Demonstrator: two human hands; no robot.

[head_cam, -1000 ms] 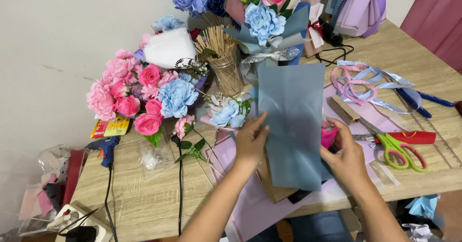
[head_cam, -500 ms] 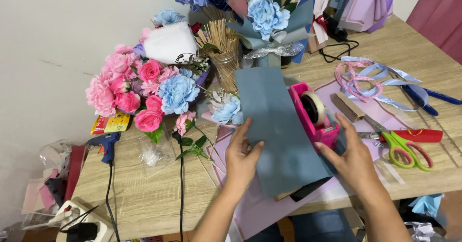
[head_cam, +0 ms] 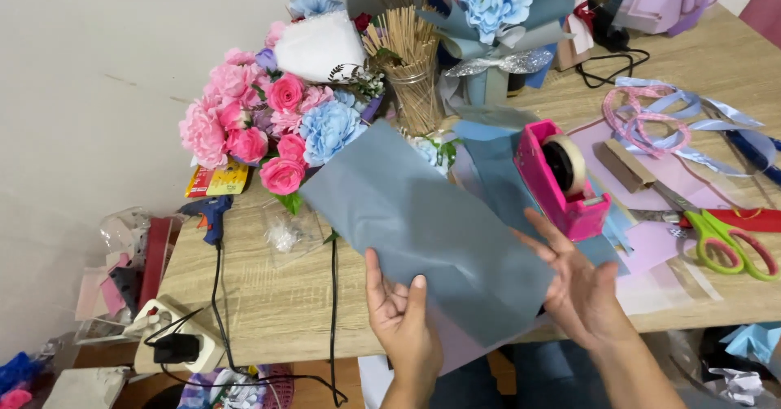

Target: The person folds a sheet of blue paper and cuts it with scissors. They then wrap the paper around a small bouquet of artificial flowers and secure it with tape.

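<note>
Grey-blue paper sheet (head_cam: 423, 234): rectangular, matte, thin, held flat and slanted above the near edge of the wooden table (head_cam: 268, 295). Its far corner reaches toward the flowers, its near corner lies between the hands. Judged light, limp and easily creased; likely tears if pulled. Best held along its edges or corners with flat fingers, not pinched mid-sheet.

Left hand (head_cam: 403, 319): fingers spread, palm open, supporting the sheet's near long edge from beneath; not closed on it.
Right hand (head_cam: 582, 283): fingers splayed, touching the sheet's near short edge; open, no pinch visible.

Just beyond the right hand: pink tape dispenser (head_cam: 561, 181), hard glossy plastic, pale tape roll inside. More blue and lilac paper sheets lie under it.

Toward the right edge: green-handled scissors (head_cam: 720, 234); farther back, loose pink and blue ribbon loops (head_cam: 659, 120), satin sheen.

Far side: glass jar of wooden sticks (head_cam: 411, 59); pink and blue flower bouquet (head_cam: 268, 124), soft and layered, toward the far left corner.

Left edge: blue glue gun (head_cam: 210, 212), its black cable running down off the near edge.
</note>
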